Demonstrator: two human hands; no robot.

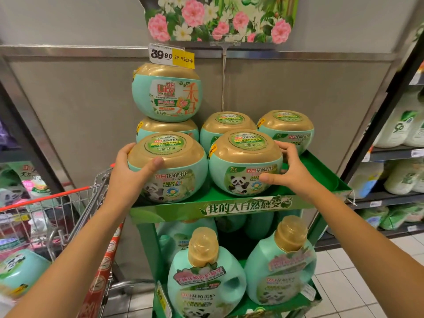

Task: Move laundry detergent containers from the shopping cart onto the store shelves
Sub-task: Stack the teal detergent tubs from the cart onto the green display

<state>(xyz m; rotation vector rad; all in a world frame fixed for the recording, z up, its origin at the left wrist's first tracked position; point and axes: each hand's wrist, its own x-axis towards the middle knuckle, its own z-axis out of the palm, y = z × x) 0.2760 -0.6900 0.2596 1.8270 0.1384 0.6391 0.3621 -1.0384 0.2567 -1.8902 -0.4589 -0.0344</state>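
Front-left tub: the front-left tub (168, 171), mint green with a gold lid, stood at the front left corner of the display tray (229, 208). The tray's lip hid its base, so I could not tell whether it sat fully down.
Front-right tub: the front-right tub (245, 164) stood just beside it on the same tray, panda label facing me.
Hard to make out: the small print on both lids was too fine for me to read. Both forearms ran out of view at the bottom corners.
Left hand: my view showed the left hand (130, 173) gripping the front-left tub, fingers wrapped round its left side and thumb laid across the front under the lid.
Right hand: the right hand (291, 171) held the front-right tub from its right side, fingertips curled over the lid edge and thumb stretched across the front.
Back tubs: three back tubs (227, 127) stood behind, largely hidden by the front pair.
Top tub: a top tub (166, 92) sat stacked on the back left one, under a price tag (172, 55).
Lower shelf: two lower bottles (204, 278) with gold caps leaned forward, darker shapes behind them unclear.
Shopping cart: the shopping cart (68, 210) stood to the left, holding one blurred cart tub (20, 271) and other packages I could not identify.
Surroundings: a flower card (220, 17) rose above the display. Side shelves (390, 154) on the right carried pale bottles, cut off by the edge.
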